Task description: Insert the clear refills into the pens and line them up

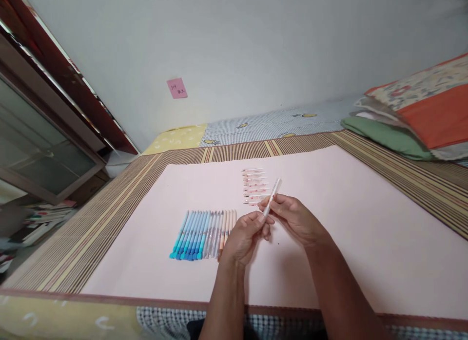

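Note:
A white pen (272, 198) is held slanted in both hands over the pink sheet. My left hand (247, 235) pinches its lower end, and my right hand (294, 217) grips it around the middle. Just behind the hands lie several white pens with pinkish marks (255, 184), stacked one above another in a column, points to the left. Left of my left hand is a row of upright-lying pens: blue ones (192, 235), clear greyish ones (212, 235) and peach ones (228, 220). My left hand and forearm partly cover the peach pens.
The pink sheet (351, 223) lies on a striped mat (84, 223) over a bed. Folded bedding (435, 111) is piled at the back right. A pink note (177, 88) sticks to the wall. A glass-doored cabinet (40, 140) and books (34, 228) stand at the left.

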`<state>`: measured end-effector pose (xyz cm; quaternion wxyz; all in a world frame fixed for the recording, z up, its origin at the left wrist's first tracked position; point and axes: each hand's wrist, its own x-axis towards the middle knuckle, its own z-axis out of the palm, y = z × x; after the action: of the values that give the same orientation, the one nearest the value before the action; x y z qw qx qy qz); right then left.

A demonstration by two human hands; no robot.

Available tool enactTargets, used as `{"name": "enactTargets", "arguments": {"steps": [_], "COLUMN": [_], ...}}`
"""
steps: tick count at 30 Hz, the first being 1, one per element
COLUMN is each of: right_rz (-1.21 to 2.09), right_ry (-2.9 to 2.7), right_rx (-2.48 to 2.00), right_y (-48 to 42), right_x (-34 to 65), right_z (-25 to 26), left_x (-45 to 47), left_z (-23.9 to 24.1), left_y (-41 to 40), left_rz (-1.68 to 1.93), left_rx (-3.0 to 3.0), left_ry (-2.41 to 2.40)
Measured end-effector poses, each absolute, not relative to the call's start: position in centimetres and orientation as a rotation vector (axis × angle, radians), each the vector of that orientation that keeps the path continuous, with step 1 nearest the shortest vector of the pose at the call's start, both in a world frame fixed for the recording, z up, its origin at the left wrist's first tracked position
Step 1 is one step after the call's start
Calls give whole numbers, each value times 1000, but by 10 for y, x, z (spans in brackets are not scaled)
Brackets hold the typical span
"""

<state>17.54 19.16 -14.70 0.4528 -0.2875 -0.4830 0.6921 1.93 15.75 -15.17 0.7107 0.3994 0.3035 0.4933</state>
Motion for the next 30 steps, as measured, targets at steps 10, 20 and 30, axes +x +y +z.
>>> {"name": "enactTargets", "arguments": {"steps": [10, 20, 30], "right_rz": [1372, 1680, 1415], "right_ry": [-1124, -1056, -1069], "right_rx": [-924, -773, -845], "right_y": [199, 192, 203], "right_x": [158, 172, 158], "right_z": [-147, -144, -152], "left_x": [40, 36, 44], "left_z": [-157, -144, -158], "left_y": [156, 155, 151], "left_rz": [1484, 1073, 1591], "left_rx": [1388, 867, 1485], "left_ry": [1484, 713, 1599]}}
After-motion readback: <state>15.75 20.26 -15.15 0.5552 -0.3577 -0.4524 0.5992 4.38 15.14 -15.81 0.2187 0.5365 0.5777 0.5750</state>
